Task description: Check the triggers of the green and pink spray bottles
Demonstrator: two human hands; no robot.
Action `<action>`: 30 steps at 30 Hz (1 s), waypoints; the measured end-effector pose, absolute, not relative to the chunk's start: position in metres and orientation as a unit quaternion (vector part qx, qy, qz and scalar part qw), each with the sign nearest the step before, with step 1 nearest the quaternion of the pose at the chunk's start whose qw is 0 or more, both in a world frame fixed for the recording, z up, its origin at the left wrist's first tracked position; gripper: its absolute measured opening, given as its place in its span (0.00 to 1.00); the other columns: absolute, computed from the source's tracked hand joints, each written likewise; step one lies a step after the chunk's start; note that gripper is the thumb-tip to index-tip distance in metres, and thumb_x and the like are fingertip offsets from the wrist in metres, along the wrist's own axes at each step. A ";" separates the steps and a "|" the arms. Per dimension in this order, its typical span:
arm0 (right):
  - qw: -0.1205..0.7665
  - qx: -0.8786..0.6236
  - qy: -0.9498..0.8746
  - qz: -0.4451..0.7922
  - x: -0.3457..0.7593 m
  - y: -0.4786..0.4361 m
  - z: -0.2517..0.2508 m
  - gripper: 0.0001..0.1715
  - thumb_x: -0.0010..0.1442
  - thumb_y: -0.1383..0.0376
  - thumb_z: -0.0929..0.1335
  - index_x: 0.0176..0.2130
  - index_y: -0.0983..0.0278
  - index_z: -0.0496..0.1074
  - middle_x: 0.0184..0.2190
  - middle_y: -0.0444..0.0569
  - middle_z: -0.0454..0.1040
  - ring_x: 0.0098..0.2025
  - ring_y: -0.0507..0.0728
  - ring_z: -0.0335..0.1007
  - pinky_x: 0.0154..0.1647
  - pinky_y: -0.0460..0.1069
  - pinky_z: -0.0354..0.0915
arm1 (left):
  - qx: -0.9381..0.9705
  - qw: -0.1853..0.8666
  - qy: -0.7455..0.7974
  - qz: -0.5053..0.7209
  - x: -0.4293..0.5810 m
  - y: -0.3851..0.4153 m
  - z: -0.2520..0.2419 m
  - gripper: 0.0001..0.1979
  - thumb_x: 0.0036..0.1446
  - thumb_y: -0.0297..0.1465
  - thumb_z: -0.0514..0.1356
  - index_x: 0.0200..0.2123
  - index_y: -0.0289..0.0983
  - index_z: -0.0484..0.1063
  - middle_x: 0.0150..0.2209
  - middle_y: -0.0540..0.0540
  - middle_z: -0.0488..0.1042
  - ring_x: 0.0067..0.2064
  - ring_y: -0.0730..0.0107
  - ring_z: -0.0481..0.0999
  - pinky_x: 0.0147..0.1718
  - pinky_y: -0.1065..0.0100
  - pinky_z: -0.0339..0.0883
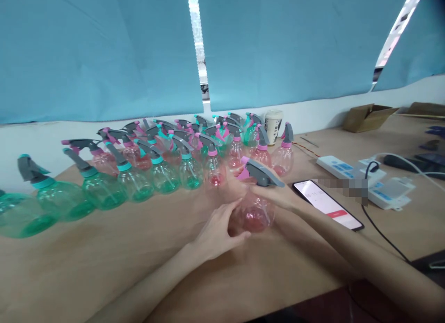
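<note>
Pink spray bottle [255,212] sits clasped between left hand [217,232] and right hand [273,193].

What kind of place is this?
Probably a small workroom: long rows of plastic spray bottles stand on a wooden table, beside power strips and a phone.

The person's 2 hands, the left hand [217,230] and the right hand [274,195], are bare, narrow and slim-fingered. The left forearm [146,286] and right forearm [365,253] are bare too, long and slender, with smooth skin.
</note>
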State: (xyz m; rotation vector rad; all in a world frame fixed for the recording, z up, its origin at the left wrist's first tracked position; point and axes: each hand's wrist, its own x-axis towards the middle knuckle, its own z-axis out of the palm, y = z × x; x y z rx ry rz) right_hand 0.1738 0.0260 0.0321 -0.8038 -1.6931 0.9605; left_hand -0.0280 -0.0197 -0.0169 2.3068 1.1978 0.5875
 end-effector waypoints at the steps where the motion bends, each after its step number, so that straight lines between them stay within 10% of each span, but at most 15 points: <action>1: 0.495 -0.341 -0.693 0.398 0.174 0.024 0.032 0.30 0.52 0.63 0.69 0.54 0.50 0.66 0.46 0.44 0.74 0.44 0.58 0.74 0.45 0.55 0.71 | 0.849 0.219 0.437 0.198 -0.034 -0.021 -0.016 0.37 0.54 0.42 0.62 0.63 0.41 0.52 0.62 0.40 0.61 0.62 0.51 0.61 0.58 0.49 0.58; 13: 0.511 -0.444 -0.662 0.323 0.158 0.010 0.043 0.09 0.51 0.60 0.68 0.36 0.55 0.71 0.31 0.43 0.75 0.31 0.56 0.73 0.35 0.51 0.69 | 0.880 0.078 0.464 0.063 -0.079 -0.018 -0.013 0.35 0.60 0.48 0.54 0.64 0.36 0.53 0.66 0.36 0.53 0.67 0.52 0.52 0.62 0.49 0.48; 30: 0.492 -0.449 -0.665 0.336 0.144 0.021 0.031 0.21 0.51 0.54 0.72 0.45 0.53 0.72 0.34 0.43 0.76 0.35 0.57 0.75 0.36 0.51 0.68 | 0.887 0.076 0.450 0.078 -0.079 -0.020 -0.017 0.34 0.60 0.51 0.52 0.63 0.38 0.57 0.66 0.38 0.54 0.67 0.52 0.51 0.63 0.50 0.48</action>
